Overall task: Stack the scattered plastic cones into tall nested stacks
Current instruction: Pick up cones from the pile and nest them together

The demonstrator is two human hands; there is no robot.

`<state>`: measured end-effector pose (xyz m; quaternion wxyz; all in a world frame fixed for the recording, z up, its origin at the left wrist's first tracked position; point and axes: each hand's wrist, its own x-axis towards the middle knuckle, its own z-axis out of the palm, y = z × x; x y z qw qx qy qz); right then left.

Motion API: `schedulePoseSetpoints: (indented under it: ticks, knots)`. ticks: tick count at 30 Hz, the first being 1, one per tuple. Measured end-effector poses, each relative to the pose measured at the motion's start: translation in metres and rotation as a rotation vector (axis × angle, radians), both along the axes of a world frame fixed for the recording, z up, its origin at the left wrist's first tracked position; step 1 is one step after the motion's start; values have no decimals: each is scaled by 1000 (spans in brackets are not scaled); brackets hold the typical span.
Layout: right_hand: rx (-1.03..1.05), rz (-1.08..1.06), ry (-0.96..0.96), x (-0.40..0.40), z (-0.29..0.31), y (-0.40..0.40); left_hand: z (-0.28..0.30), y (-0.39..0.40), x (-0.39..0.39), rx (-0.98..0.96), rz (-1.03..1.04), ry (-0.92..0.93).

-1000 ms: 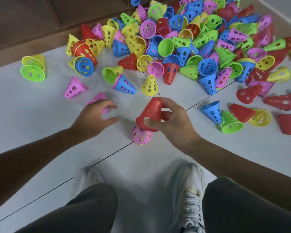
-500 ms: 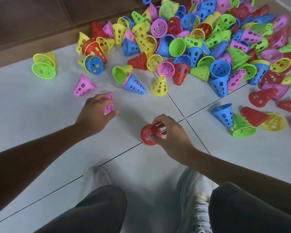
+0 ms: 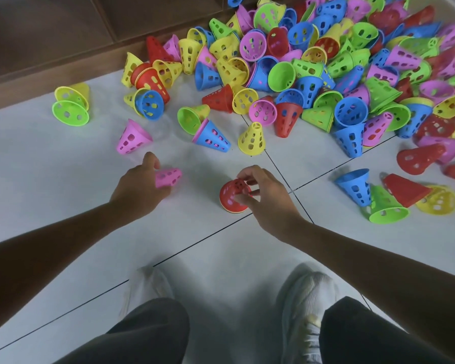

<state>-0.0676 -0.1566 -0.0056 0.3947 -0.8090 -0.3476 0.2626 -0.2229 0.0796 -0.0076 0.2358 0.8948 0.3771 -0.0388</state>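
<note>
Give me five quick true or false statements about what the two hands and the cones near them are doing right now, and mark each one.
1. The left hand holds a pink cone. True.
2. The right hand grips a blue cone. False: its fingers are on a red cone.
3. The red cone stands on the floor with its narrow end up. True.
4. The pink cone in the left hand is already set on the red cone. False: it is off to the side, apart from it.
5. A yellow cone stands upright beyond the hands. True.
</note>
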Motion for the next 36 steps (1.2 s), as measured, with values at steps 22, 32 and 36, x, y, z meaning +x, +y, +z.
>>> schedulePoseSetpoints:
  ticks: [22, 32, 36]
  knots:
    - [-520, 321, -616, 116, 21, 44, 50, -69, 50, -734, -51, -431]
    - [-364, 168, -680, 99, 7, -4, 22, -80, 52, -559, -200, -335]
    - [-300, 77, -597, 94, 10, -28, 14, -81, 58, -501, -252, -305]
